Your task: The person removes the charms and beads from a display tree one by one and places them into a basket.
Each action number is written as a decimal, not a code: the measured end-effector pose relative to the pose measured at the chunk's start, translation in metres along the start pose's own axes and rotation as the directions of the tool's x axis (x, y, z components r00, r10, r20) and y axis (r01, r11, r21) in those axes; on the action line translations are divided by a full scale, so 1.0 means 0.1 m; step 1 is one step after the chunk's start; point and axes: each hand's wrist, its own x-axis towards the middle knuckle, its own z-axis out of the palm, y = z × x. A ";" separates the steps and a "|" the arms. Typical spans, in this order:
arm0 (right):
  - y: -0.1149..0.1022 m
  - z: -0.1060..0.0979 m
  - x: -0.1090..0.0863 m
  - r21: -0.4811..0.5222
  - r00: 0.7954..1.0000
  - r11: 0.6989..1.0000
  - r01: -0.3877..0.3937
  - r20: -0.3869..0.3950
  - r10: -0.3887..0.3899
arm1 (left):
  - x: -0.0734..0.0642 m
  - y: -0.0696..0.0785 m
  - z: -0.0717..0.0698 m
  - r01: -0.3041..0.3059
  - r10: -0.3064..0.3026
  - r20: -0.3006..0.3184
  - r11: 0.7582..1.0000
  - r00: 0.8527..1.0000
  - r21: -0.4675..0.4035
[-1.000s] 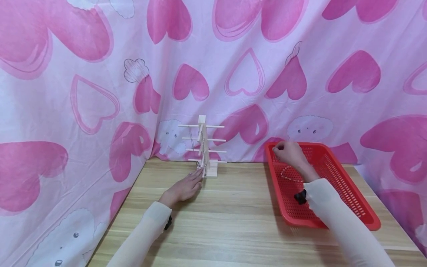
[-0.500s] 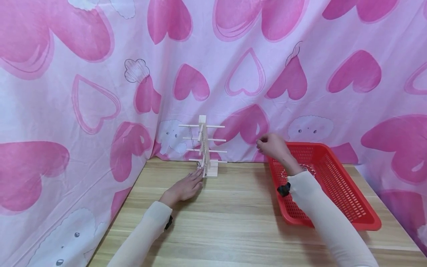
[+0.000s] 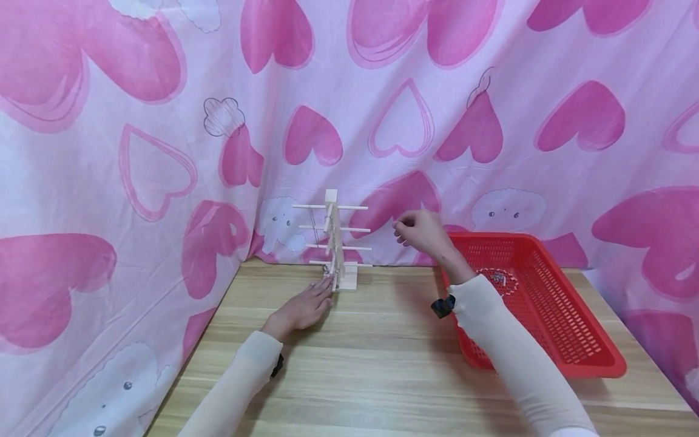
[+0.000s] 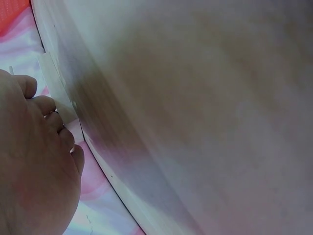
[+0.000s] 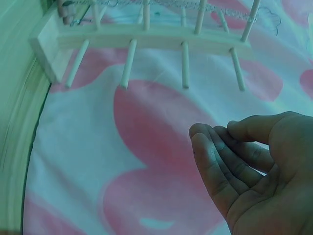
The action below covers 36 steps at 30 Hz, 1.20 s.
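Observation:
My left hand lies with fingers stretched out at the foot of a light wooden peg stand, its fingertips right at the base. Thin chains hang on the stand's pegs, the bulk of them on the far side in the right wrist view. To the right of the pegs, my right hand is raised above the table. Its fingers bend toward the thumb, the tips close together; I cannot tell whether something fine is pinched there. In the left wrist view, the back of the left hand hides most of the stand.
A red plastic basket stands on the right of the wooden table. Inside it lie a pale beaded string and small silvery pieces. A pink heart-patterned cloth hangs close behind the stand and along the left side.
My right hand has moved left from over the basket toward the stand, uncovering the beaded string and silvery pieces. The left hand has stayed at the stand's foot.

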 end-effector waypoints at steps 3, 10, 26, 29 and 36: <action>-0.08 0.06 0.00 0.004 1.000 1.000 0.026 0.002 -0.026 | 0.00 0.00 0.00 0.003 -0.003 -0.001 1.000 1.000 -0.009; -0.31 0.21 0.01 0.008 0.999 0.999 0.048 0.010 -0.049 | 0.00 0.01 -0.01 -0.002 0.002 0.001 1.000 1.000 -0.001; -0.77 0.57 0.11 -0.005 0.984 0.984 0.178 0.000 -0.178 | 0.00 0.01 -0.02 -0.018 0.018 -0.003 1.000 1.000 -0.009; -0.82 0.62 0.13 -0.016 0.980 0.979 0.201 0.001 -0.201 | 0.01 0.01 -0.02 -0.024 0.024 -0.006 1.000 1.000 -0.011; -0.88 0.73 0.18 -0.013 0.978 0.978 0.210 0.016 -0.210 | 0.01 0.00 -0.02 -0.024 0.024 -0.007 1.000 1.000 -0.020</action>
